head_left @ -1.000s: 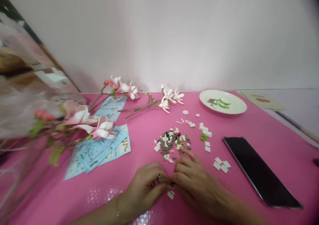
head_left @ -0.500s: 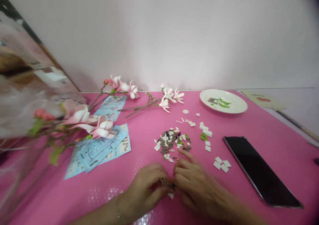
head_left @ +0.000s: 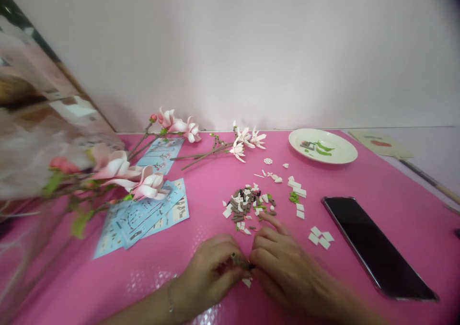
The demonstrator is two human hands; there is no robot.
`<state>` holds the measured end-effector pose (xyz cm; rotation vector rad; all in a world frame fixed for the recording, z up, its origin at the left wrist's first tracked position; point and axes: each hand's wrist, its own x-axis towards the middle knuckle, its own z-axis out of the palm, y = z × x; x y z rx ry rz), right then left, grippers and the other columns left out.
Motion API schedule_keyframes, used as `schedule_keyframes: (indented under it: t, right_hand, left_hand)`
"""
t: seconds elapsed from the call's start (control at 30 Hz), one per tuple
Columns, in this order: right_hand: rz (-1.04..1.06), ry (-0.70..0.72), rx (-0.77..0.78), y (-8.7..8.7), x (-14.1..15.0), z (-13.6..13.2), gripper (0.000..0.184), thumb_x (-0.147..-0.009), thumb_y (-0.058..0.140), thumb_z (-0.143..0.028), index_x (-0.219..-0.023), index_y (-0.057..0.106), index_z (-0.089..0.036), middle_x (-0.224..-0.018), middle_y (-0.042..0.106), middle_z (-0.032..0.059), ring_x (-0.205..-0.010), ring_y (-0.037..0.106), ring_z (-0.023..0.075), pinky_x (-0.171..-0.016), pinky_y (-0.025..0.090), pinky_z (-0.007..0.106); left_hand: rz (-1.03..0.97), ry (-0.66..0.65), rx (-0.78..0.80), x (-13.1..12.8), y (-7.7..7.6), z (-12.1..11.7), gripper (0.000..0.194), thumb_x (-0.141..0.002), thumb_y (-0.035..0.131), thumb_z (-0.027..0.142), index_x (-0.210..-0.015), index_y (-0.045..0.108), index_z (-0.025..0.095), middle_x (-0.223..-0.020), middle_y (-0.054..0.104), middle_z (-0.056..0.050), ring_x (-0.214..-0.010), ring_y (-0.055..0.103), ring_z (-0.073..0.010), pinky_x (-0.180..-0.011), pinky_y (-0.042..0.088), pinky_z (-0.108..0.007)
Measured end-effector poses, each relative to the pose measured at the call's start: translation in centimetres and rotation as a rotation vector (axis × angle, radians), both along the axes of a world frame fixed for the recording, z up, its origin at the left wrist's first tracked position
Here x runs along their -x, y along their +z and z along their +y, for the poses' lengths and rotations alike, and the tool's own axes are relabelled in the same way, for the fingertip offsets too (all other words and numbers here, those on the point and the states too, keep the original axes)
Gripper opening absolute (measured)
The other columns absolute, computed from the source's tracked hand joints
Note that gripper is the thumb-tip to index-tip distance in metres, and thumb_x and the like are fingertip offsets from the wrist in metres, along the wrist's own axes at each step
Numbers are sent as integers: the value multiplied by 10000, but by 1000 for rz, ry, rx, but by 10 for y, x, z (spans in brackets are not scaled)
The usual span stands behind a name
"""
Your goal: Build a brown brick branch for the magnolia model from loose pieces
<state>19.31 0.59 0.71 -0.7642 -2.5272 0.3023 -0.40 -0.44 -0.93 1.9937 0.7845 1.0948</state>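
My left hand (head_left: 210, 272) and my right hand (head_left: 283, 267) meet low in the middle over the pink table (head_left: 377, 181). Both pinch one small brown and grey brick piece (head_left: 238, 261) between their fingertips. A tiny white piece (head_left: 247, 282) lies on the table just under them. Right beyond my fingers sits a pile of small brown, white and green pieces (head_left: 247, 205). A few white tiles (head_left: 321, 237) lie to the right of my right hand.
A black phone (head_left: 373, 243) lies at the right. A white plate (head_left: 339, 155) with green bits stands at the back right. Blue instruction sheets (head_left: 143, 214) and pink-white brick flower branches (head_left: 172, 123) lie at the left. A blurred flower bunch (head_left: 118, 169) fills the near left.
My hands stay pinched together on the small piece and have barely shifted. Nothing else on the table has moved.
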Motion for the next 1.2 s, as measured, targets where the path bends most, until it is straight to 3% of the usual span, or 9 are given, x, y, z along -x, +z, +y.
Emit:
schedule_keyframes:
  t: [0.17, 0.47, 0.77, 1.2]
  right_hand:
    - [-6, 17, -41, -4, 1, 0, 171, -841, 449, -114, -709, 519, -196, -654, 538, -16, -665, 468, 150, -1058, 317, 467]
    - [-48, 36, -39, -12, 1, -2, 195, -842, 435, -111, -693, 523, -201, -618, 527, -27, -633, 462, 147, -1083, 288, 499]
    - [-3, -10, -2, -1, 1, 0, 169, -867, 438, -139, -728, 518, -195, -678, 549, -3, -691, 493, 159, -1047, 311, 483]
    - [-37, 36, -13, -8, 1, 0, 203, -860, 431, -103, -700, 518, -195, -620, 529, -27, -632, 469, 141, -1094, 245, 470]
  left_hand:
    - [16, -9, 8, 0, -1, 1, 77, -845, 590, 147, -777, 623, 161, -725, 675, -72, -673, 606, -160, -633, 469, -247]
    - [25, -28, -17, 0, -3, -1, 76, -833, 589, 113, -776, 615, 155, -714, 659, -76, -670, 594, -158, -629, 459, -238]
    - [8, -9, 53, 0, 0, 0, 108, -843, 602, 185, -739, 593, 158, -703, 650, -61, -645, 577, -151, -610, 445, -242]
    - [-23, -53, 0, -1, -5, 0, 86, -832, 595, 98, -775, 613, 159, -734, 670, -61, -695, 605, -147, -658, 466, -229]
